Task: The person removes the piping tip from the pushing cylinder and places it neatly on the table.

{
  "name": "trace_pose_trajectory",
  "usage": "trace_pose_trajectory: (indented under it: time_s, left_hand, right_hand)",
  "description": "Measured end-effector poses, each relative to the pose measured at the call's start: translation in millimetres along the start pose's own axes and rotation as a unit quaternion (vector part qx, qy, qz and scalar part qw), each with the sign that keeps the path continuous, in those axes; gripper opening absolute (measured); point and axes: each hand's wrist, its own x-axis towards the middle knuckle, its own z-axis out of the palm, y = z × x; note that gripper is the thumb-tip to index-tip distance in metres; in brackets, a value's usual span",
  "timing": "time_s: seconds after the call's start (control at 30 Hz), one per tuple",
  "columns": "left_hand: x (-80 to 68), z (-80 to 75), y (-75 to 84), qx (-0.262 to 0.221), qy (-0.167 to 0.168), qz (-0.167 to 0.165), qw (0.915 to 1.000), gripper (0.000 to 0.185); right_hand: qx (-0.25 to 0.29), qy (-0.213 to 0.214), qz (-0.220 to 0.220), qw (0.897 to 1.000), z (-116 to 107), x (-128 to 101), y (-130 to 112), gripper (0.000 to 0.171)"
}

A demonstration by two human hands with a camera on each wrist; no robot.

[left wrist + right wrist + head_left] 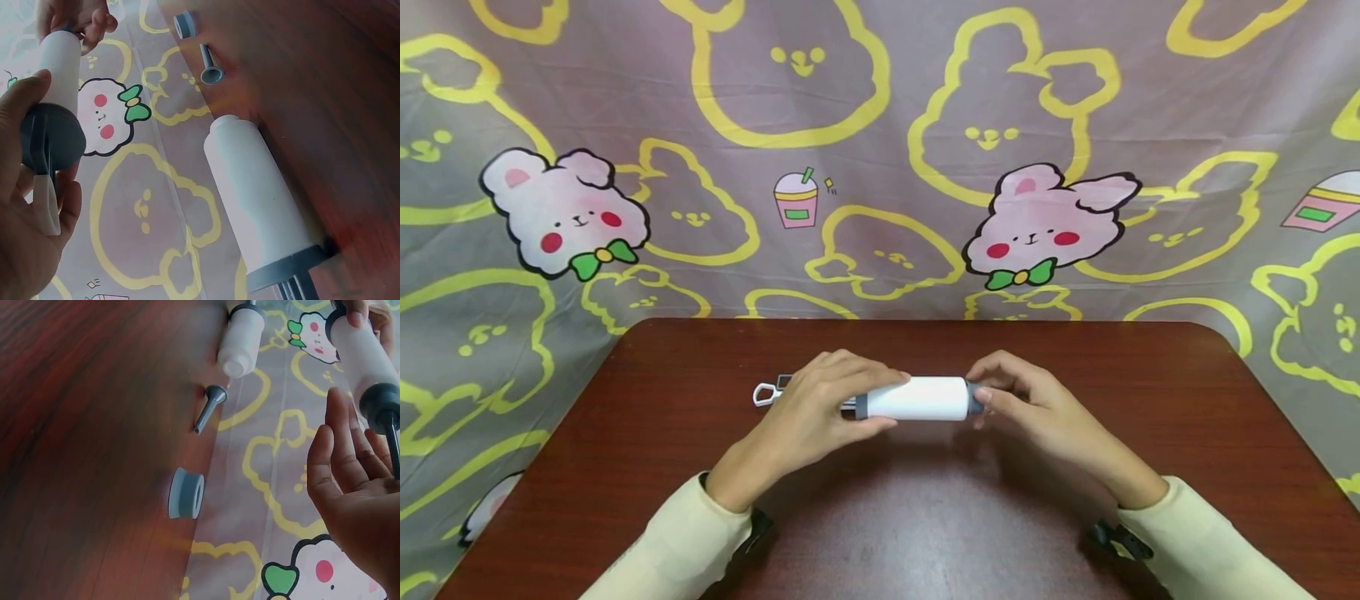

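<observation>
A white sausage stuffer [925, 398] with grey ends lies level between both hands above the table. My left hand [812, 408] grips its barrel near the plunger end. To the left of that hand sticks out the looped white plunger handle [766, 394]. At the other end my right hand [1045, 412] has its thumb and fingers around the grey end cap [976, 398]. In the right wrist view a thin dark nozzle [392, 442] juts from this cap, over the palm; the right thumb is hidden there.
Behind the held stuffer, a second white stuffer [259, 194] lies near the table's far edge. A grey funnel-shaped nozzle [211, 406] and a grey ring [186, 494] lie beyond it. The table [925, 525] is dark wood; a patterned cloth [880, 167] hangs behind it.
</observation>
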Motion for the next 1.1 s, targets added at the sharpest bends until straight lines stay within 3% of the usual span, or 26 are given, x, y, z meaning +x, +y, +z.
trace_pose_trajectory:
  time_s: [0.1,0.5,0.87,1.1]
  left_hand:
    - [0.3,-0.2,0.7,0.001,0.000,0.003,1.0000,0.052]
    - [-1.2,0.2,-0.9,-0.008,0.002,-0.003,1.0000,0.054]
    - [-2.6,1.6,-1.9,-0.006,0.007,0.008,0.9999,0.053]
    - [-3.6,2.3,-2.9,-0.001,0.000,0.005,1.0000,0.051]
  right_hand:
    - [0.014,-0.009,0.004,1.000,-0.9,0.1,0.0,0.015]
    - [-0.050,0.012,0.007,0.999,1.8,-3.1,0.9,0.026]
    - [0.007,-0.010,0.010,1.000,3.0,-3.0,1.2,0.015]
    - [-0.037,0.006,0.017,0.999,3.6,-3.7,1.6,0.018]
